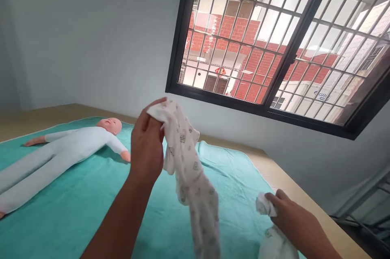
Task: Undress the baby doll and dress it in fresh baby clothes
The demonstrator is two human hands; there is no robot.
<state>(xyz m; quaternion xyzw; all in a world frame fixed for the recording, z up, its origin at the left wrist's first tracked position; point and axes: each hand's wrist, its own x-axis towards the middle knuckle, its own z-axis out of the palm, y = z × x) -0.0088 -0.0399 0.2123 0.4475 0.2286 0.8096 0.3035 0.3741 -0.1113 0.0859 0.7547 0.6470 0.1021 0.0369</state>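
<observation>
In the middle of the head view my left hand (pixel 148 141) is raised, its fingers closed on a white baby garment (pixel 190 157) with a small printed pattern. The cloth hangs down from my fingers past the lower edge of the view. Lower right, my right hand (pixel 288 212) grips a bunched white patterned cloth (pixel 265 205), and more of it droops below the fist. Whether both hands hold one garment or two, I cannot tell. A baby doll (pixel 73 145) in a pale long-sleeved suit lies on its back to the left of my left arm.
A turquoise blanket (pixel 237 194) covers most of the wooden tabletop (pixel 292 177). Behind stands a grey wall (pixel 91 39) with a dark-framed, barred window (pixel 258 106). A metal rack (pixel 365 206) is at the far right, beyond the table edge.
</observation>
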